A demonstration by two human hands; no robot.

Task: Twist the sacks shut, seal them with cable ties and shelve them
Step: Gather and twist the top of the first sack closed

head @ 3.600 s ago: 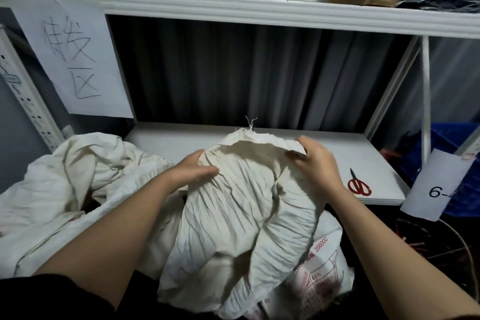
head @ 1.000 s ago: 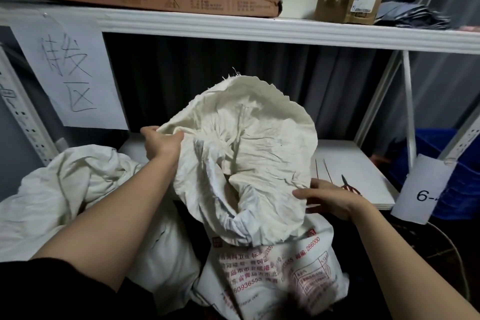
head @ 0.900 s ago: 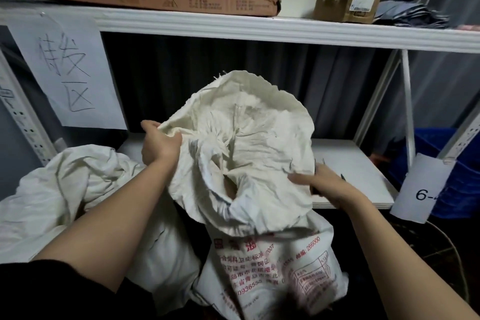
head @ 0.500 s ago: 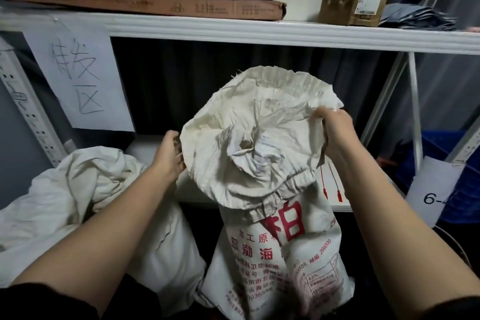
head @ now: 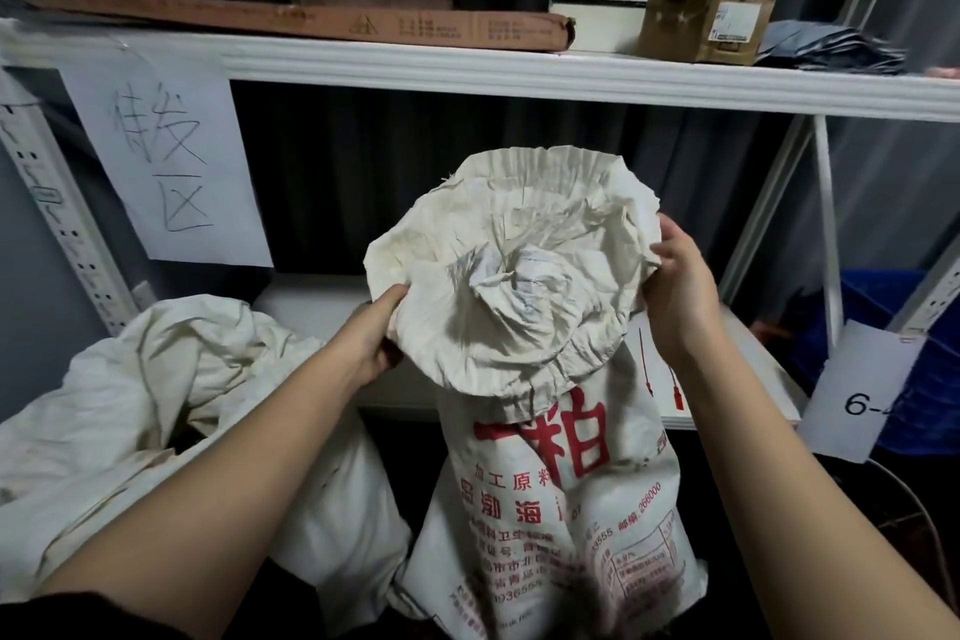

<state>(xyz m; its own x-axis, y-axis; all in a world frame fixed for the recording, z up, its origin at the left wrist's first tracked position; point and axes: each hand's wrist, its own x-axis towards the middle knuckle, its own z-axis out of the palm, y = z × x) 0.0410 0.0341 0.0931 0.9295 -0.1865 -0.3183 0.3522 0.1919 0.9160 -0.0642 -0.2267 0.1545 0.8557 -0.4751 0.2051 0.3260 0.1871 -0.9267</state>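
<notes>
Right now the printed sack (head: 550, 509) stands upright in front of the lower shelf (head: 322, 296), its long axis vertical, with its open mouth (head: 514, 255) flared between both hands. The left hand (head: 371, 340) pinches the rim's near-left edge and the right hand (head: 675, 291) grips the right edge, fingers curled round the cloth. Judging by this, the twist must turn about that vertical axis, and the red cable ties (head: 667, 374) on the shelf's front right corner lie just beyond the right hand, the nearer one to fetch them.
</notes>
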